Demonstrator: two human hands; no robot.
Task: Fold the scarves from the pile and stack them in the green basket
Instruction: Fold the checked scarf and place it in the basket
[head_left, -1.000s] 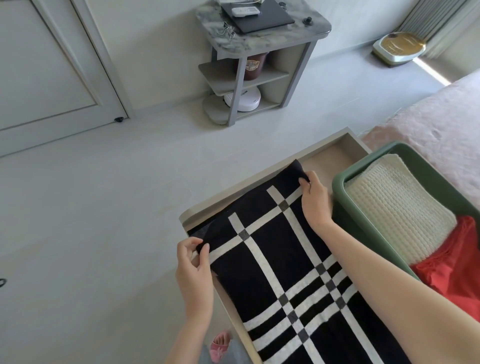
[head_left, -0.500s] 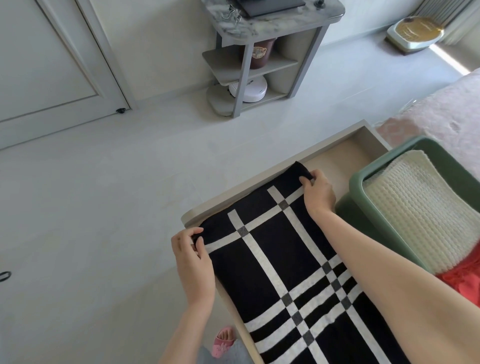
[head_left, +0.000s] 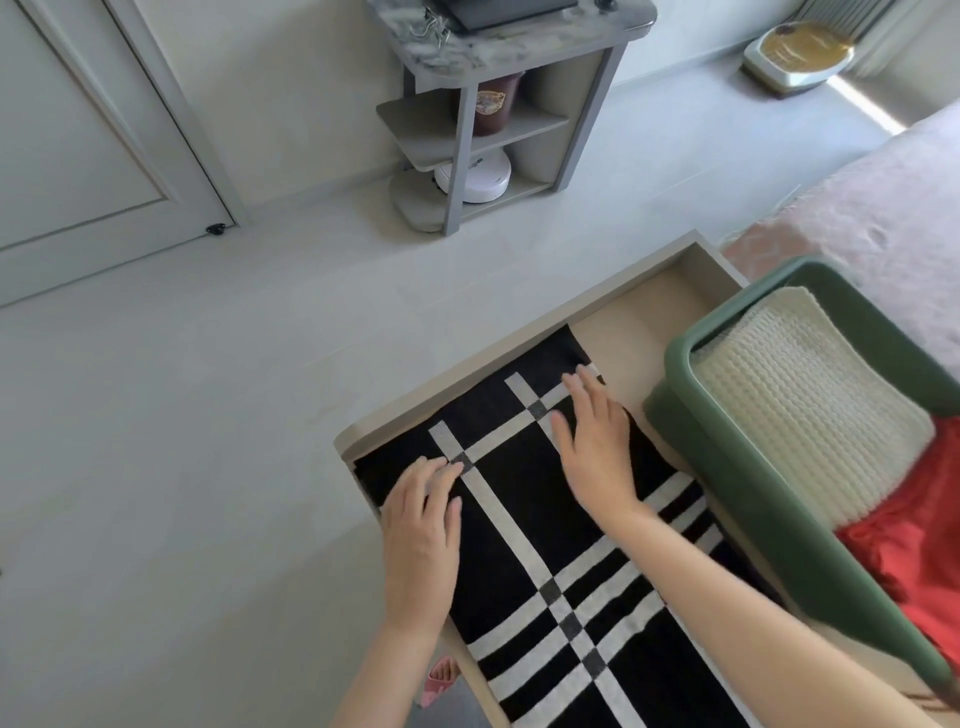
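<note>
A black scarf (head_left: 524, 509) with white crossing stripes lies spread over an open beige drawer (head_left: 639, 317). My left hand (head_left: 423, 535) rests flat on the scarf near its left edge, fingers straight. My right hand (head_left: 597, 447) lies flat on the scarf near its far right corner. Right of the drawer stands the green basket (head_left: 727, 467), holding a folded cream knitted scarf (head_left: 810, 405) and a red cloth (head_left: 904, 545) at its near end.
A grey side table (head_left: 498, 104) with shelves stands against the far wall; a round white device sits on its bottom shelf. A pink bed cover (head_left: 872, 218) lies right of the basket. A door (head_left: 78, 130) is at the left. Pale floor surrounds the drawer.
Both hands have let go of the scarf's far corners and now lie flat on it. The scarf's far edge has come down onto the drawer.
</note>
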